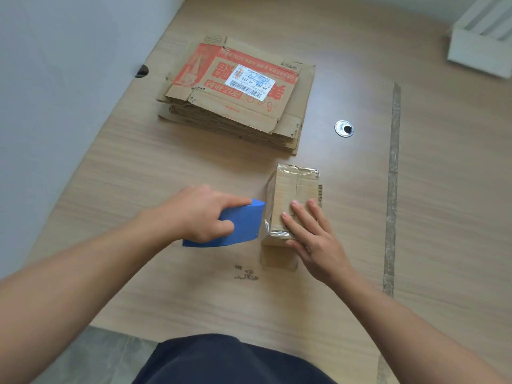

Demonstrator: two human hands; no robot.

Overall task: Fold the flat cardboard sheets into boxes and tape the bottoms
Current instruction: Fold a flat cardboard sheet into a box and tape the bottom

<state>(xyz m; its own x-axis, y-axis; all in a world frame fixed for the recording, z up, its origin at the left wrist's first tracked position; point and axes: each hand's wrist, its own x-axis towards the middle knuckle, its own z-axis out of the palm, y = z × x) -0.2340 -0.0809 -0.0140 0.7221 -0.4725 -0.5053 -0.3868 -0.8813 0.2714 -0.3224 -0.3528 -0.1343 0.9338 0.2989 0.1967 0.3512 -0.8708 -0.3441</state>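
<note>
My left hand (202, 214) grips the blue tool (243, 227), my right hand (314, 241) presses flat on the small cardboard box (291, 187), which I judge light, crushable, best held by opposite walls.

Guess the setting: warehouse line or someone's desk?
Likely an office-style workspace used for ad hoc packing: wood-grain desk with a metal cable grommet, a plain wall alongside, a stack of flattened used cartons. Left hand grips a blue tool, right hand rests on a taped box.
</note>
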